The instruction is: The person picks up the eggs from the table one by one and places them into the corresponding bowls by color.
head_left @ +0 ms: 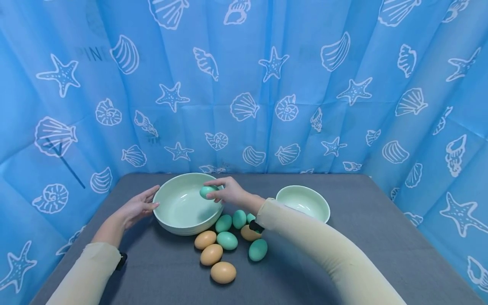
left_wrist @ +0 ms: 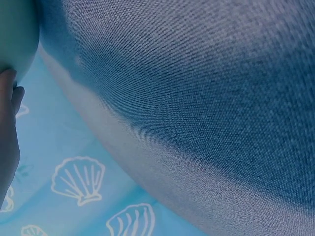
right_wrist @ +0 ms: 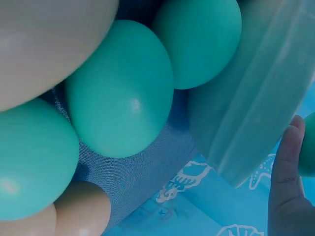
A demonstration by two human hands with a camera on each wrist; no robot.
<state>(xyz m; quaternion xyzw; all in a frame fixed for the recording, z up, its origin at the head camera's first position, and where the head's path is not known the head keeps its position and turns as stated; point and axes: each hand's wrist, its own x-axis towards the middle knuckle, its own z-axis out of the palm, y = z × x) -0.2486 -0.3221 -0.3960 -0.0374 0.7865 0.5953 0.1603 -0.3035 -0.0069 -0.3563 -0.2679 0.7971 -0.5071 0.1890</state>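
Note:
A large pale green bowl (head_left: 179, 212) stands at the back left of the table. My left hand (head_left: 138, 207) rests against its left side, fingers and thumb spread at the rim; in the left wrist view the fingertips (left_wrist: 7, 88) touch the bowl's outer wall. My right hand (head_left: 230, 192) pinches a green egg (head_left: 207, 192) between thumb and fingers, over the right part of the bowl. Right of the bowl lie several green eggs (head_left: 227, 240) and several brown eggs (head_left: 223, 272), some partly hidden by the right forearm.
A smaller pale green bowl (head_left: 305, 199) stands at the back right, partly covered by the right sleeve (head_left: 305, 237). A dark grey cloth covers the table (head_left: 171, 271). Blue curtains (head_left: 244, 140) printed with shells and starfish hang behind and at both sides.

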